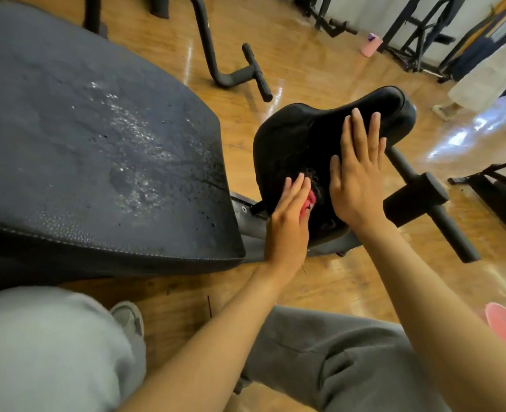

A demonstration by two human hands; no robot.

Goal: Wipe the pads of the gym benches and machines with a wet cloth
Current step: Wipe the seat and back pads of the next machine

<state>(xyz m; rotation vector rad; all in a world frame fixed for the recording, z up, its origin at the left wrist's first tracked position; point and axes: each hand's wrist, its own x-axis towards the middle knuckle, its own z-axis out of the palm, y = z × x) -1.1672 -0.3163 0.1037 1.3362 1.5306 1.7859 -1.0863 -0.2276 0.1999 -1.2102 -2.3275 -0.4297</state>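
A black seat pad point(299, 135) of a gym bench stands in the middle of the view, with a torn patch near its lower edge. My right hand point(358, 176) lies flat on the pad, fingers straight and spread. My left hand point(290, 221) presses a pink-and-black cloth point(400, 200) against the pad's near edge with straight fingers; most of the cloth is hidden under the hand. The large dark back pad point(97, 144) of the bench fills the left side, its worn surface glistening wet.
A black padded roller bar point(424, 197) sticks out to the right of the seat. A curved black handle frame point(231, 69) lies on the wooden floor behind. Machine frames point(418, 31) line the far wall. My knees in grey trousers point(320, 352) are below.
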